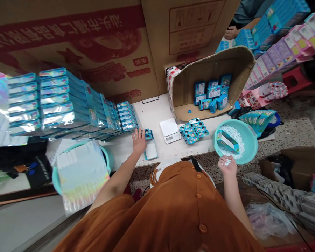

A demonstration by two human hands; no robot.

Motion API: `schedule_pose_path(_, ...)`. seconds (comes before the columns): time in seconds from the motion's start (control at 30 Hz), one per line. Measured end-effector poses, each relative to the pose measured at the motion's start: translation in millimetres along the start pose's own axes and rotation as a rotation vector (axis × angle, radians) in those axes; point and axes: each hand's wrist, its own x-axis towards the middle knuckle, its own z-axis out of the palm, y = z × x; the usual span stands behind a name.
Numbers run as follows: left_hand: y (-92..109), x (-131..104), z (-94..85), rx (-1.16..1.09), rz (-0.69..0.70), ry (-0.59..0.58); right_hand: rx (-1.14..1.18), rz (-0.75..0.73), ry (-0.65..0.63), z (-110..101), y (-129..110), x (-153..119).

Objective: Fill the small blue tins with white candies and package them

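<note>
My left hand (139, 142) rests on the white table with its fingers stretched out. Right beside its fingertips are a couple of small blue boxes (148, 133) with round dark openings, at the far end of a blue-edged white box or tray (151, 150). My right hand (228, 165) is turned palm up at the near rim of a turquoise basin (252, 150), cupped around some white pellets (228, 161). More of these pellets lie in the basin, with an opened blue carton (228, 141) on top of them. Between my hands sit a white kitchen scale (170, 130) and a cluster of small blue packs (194, 131).
Wrapped stacks of blue boxes (65, 101) line the left side. A cut-open cardboard box (183, 84) holds several blue packs. Large cartons (94, 42) wall off the back. Flat film bags (81, 175) cover another basin at left. Another person's hand (231, 33) shows at upper right.
</note>
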Motion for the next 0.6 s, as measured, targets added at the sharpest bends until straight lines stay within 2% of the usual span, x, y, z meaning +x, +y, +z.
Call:
schedule_pose_path(0.07,23.4,-8.7,-3.2,-0.036,0.088,0.059,0.025,0.008,0.010,-0.2,0.1,0.3)
schedule_pose_path(0.13,57.0,-17.1,-5.9,-0.099,0.225,0.071,0.050,0.019,0.027,-0.9,-0.2,0.9)
schedule_pose_path(0.23,119.1,-22.0,-7.0,-0.191,0.437,0.026,0.063,0.030,0.022,-2.8,-2.1,3.7)
schedule_pose_path(0.37,193.5,-11.0,-1.5,-0.166,0.640,-0.048,0.079,0.066,0.000,-5.5,-9.9,11.2)
schedule_pose_path(0.47,223.8,3.2,7.5,-0.047,0.774,-0.092,0.052,0.083,-0.046,-8.8,-19.0,17.6)
schedule_pose_path(0.6,235.0,20.9,18.7,0.077,0.850,-0.121,0.031,0.056,-0.099,-18.6,-29.2,22.8)
